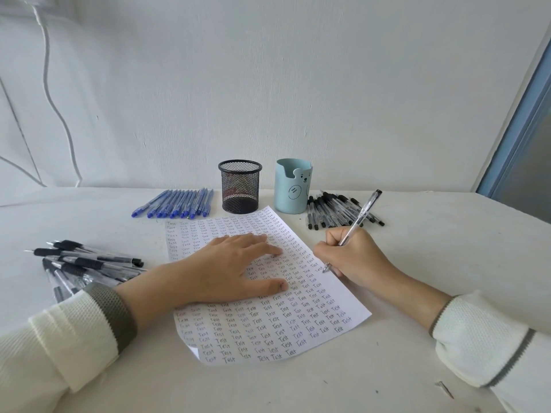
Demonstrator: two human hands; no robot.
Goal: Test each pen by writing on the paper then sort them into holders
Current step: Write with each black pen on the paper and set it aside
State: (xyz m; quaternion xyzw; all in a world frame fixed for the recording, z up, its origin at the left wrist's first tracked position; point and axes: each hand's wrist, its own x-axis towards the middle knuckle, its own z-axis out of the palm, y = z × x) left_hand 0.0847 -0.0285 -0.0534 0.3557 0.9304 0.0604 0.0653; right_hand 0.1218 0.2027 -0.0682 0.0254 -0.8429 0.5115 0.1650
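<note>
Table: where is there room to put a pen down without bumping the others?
Bare table lies right of the right hand, which holds a pen, nearer than the black-capped pens; also along the near edge in front of the paper. Crowded: the back row of blue pens, mesh holder, bear holder, and the pen pile by the left hand.

Left hand (pixel 229 269): palm down, fingers straight and close together, thumb spread, laid flat on the paper (pixel 268 323) | Right hand (pixel 351 254): fingers curled in a writing grip round a pen (pixel 362 214), tip pointing down and left | Forearms (pixel 155 293): entering from the lower corners, white sleeves (pixel 59 338) with grey cuffs ending above bare wrists
</note>
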